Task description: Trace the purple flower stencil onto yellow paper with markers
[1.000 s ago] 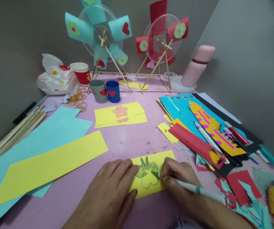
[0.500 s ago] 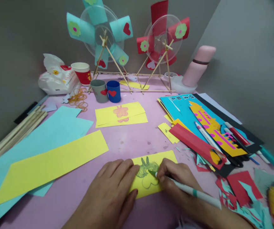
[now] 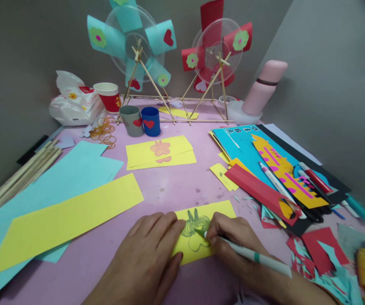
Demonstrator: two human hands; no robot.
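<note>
My right hand [image 3: 229,241] is closed round a white marker pen [image 3: 258,257] with a green band. The pen's green tip touches a yellow paper card [image 3: 222,207] near the front of the table. On that card is a butterfly-like drawing [image 3: 196,226], its upper part scribbled in green and its lower lobes only outlined. Flat on the card's left side rests my left hand [image 3: 150,245], fingers stretched out and holding nothing. Farther back lies another pair of yellow cards [image 3: 160,152] bearing an orange-coloured shape of similar outline.
Light-blue sheets [image 3: 58,182] and a yellow strip [image 3: 71,220] lie left beside wooden sticks [image 3: 20,178]. Grey [image 3: 131,121] and blue cups [image 3: 151,122] stand before two paper-bladed wheels. At right are coloured sheets [image 3: 233,140], markers, red paper scraps [image 3: 325,250] and a pink bottle [image 3: 265,87].
The pen tip has shifted slightly left and down across the drawing, with my right hand moving along. My left hand stays on the card.
</note>
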